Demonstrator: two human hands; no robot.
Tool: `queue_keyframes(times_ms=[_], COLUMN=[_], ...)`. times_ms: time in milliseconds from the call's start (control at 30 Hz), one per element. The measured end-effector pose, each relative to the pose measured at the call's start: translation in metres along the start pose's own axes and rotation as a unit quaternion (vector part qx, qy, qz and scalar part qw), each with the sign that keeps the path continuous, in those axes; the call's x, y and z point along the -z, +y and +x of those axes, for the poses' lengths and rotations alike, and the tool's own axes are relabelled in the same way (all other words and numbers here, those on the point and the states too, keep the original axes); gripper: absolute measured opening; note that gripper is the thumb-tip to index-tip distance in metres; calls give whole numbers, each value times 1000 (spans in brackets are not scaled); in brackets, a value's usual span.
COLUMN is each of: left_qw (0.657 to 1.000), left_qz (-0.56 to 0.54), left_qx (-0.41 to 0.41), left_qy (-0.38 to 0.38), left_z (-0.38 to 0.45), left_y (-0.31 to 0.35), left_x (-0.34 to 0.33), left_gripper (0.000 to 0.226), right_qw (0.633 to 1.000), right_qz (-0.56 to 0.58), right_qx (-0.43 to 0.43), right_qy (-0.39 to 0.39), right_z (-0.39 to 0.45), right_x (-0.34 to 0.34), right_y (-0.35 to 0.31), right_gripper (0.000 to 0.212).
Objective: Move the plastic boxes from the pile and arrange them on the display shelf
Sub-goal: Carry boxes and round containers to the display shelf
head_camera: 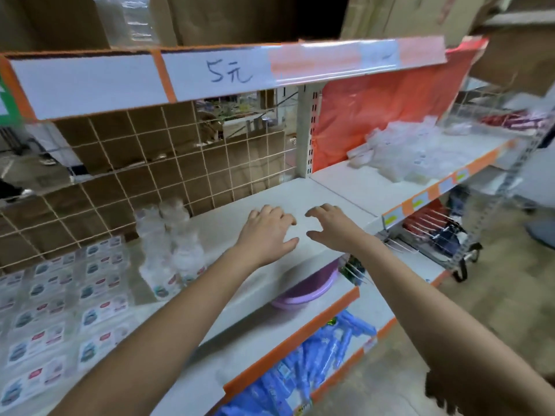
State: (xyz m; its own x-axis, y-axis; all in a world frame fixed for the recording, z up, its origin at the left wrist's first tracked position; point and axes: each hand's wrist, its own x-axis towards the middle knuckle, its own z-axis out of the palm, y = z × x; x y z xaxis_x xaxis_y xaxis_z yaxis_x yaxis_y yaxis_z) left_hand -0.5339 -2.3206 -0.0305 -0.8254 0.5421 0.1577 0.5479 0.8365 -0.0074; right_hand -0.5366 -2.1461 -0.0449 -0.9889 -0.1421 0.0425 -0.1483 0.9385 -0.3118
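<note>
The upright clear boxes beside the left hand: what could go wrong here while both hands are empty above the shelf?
1. The upright clear boxes stand in a loose stack just left of the left hand; a sideways sweep could topple them onto the labelled boxes laid flat.
2. The pile lies far to the right, past the white post; a reach by the right hand could spill the loose boxes off the shelf edge.

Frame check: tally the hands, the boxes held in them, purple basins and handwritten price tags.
Hands: 2, left hand and right hand, both empty
Boxes held: 0
Purple basin: 1
Handwritten price tag: 1
Total: 4
The pile of plastic boxes is too blurred to count.
</note>
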Motion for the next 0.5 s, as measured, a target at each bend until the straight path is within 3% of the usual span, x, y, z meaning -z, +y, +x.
queue_keyframes(times_ms=[500], left_qw=[989], left_qz=[7], left_qx=[-146], left_qy=[-19], left_z=[152], left_y=[132], left_x=[-23], left_gripper=[44], right_qw=[986], right_qz=[-31], right_qx=[-156], right_qy=[45], right_z=[-29], right_x=[64], right_y=[165], right_gripper=[49])
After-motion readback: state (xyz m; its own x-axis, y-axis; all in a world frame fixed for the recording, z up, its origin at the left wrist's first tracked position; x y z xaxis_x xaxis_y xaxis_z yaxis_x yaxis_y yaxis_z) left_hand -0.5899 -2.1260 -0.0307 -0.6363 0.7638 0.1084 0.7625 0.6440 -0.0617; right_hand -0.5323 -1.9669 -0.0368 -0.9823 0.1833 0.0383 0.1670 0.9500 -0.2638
